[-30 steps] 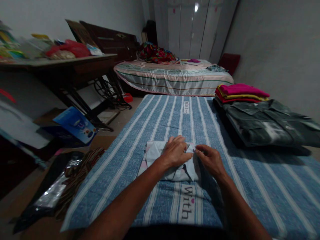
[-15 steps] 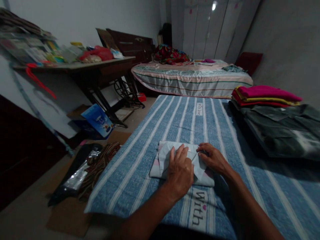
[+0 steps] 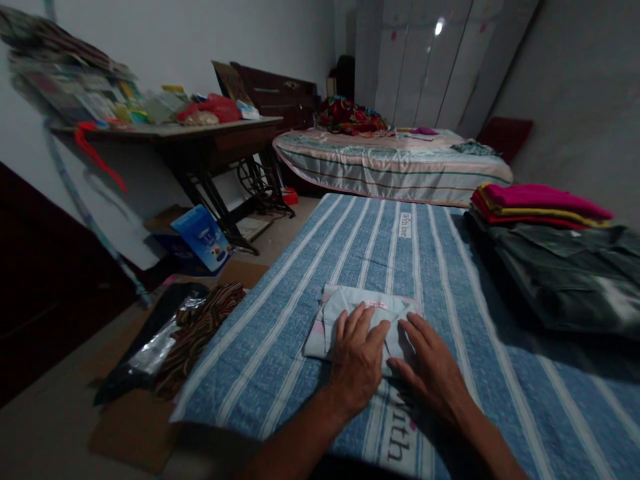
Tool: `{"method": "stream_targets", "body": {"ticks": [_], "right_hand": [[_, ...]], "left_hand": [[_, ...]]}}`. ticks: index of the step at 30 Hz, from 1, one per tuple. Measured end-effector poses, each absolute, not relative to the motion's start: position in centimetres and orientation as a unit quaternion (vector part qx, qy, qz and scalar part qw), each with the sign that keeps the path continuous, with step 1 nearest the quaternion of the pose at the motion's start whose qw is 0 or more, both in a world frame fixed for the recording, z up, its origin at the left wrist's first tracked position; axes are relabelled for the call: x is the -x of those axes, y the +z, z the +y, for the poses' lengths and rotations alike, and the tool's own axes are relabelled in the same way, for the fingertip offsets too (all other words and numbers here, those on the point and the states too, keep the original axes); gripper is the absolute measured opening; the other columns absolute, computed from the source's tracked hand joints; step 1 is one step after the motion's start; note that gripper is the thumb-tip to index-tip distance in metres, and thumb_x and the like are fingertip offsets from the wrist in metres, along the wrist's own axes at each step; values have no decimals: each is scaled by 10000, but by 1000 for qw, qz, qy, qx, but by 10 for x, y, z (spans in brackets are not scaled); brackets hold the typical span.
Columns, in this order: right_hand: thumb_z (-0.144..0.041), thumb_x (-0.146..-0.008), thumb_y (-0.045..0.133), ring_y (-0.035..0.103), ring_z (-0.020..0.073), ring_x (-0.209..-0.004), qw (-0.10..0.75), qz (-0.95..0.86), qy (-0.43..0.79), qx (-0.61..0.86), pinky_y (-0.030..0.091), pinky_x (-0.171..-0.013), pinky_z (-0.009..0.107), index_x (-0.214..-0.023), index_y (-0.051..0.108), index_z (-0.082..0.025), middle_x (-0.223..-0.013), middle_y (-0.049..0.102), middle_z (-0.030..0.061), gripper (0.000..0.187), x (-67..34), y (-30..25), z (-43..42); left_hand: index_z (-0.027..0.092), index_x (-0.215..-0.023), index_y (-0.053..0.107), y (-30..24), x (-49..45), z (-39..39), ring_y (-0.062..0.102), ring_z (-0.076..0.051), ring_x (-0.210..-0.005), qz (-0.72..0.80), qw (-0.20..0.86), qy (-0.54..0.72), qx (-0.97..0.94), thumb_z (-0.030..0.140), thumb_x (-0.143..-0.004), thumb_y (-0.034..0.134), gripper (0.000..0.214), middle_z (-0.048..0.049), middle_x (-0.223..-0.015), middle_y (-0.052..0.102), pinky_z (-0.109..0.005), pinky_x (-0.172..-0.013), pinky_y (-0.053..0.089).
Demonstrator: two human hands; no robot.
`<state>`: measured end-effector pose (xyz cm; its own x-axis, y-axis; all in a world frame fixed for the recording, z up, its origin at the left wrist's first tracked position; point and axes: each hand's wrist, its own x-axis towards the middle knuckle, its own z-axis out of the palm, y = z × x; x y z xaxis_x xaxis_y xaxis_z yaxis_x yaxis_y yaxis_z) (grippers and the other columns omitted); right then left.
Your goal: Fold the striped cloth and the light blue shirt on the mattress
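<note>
A pale blue-grey folded shirt (image 3: 316, 340) with a collar and a small red neck label lies on the blue striped bedspread (image 3: 280, 313). My left hand (image 3: 357, 357) rests on the front of it, fingers outstretched and slightly apart. Over the shirt's right side is my right hand (image 3: 430, 360), its fingers spread and its thumb pointing toward the left hand. Neither hand grips the cloth. The two hands cover much of the shirt's near and right parts.
At the right sit folded dark green clothes (image 3: 565, 267), with a pink folded cloth (image 3: 545, 200) on top. A cluttered sewing-machine table (image 3: 210, 137) stands at the left. Beyond is another bed (image 3: 400, 170). Cardboard and a striped cloth (image 3: 200, 340) lie on the floor.
My right hand has shifted down from the shirt's upper right corner, its fingers now stretched out over the right side. The left hand stays on the shirt. The collar label now shows.
</note>
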<state>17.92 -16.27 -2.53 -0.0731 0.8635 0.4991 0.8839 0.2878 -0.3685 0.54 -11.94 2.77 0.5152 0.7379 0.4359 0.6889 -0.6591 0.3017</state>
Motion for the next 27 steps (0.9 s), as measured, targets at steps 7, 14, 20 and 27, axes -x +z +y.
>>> {"method": "stream_targets", "body": {"ticks": [7,14,20,27], "right_hand": [[-442,-898,509,396,332,-1295,334,-704,10,626,408,-1017,523,-1375,396,-148,-1425,385,192,572,-176,-34,-179],[-414,-888,550,439,326,-1261,379,-697,4,609,446,-983,528,-1351,419,-163,-1384,438,182,543,-178,-30,-189],[-274,-923,515,585,275,-1081,438,-665,-54,603,527,-872,463,-1180,551,-195,-1169,608,135,271,-177,-23,-205],[-127,-888,535,598,250,-1073,465,-692,-77,547,518,-881,437,-1143,559,-211,-1128,635,110,270,-158,-10,-209]], "left_hand": [[207,-1009,660,25,-10,-118,403,-284,-1310,409,48,241,-879,88,-856,434,297,-116,-1298,572,-574,-1067,292],[176,-1029,639,33,8,-118,434,-269,-1293,387,45,297,-872,123,-853,448,265,-116,-1274,591,-529,-1062,355],[145,-1092,570,22,46,-127,474,-269,-1250,417,-26,363,-833,128,-866,492,239,-148,-1251,587,-482,-1010,448],[163,-1001,574,7,67,-137,497,-264,-1222,449,-39,375,-810,117,-867,502,159,-140,-1224,590,-458,-988,474]]}}
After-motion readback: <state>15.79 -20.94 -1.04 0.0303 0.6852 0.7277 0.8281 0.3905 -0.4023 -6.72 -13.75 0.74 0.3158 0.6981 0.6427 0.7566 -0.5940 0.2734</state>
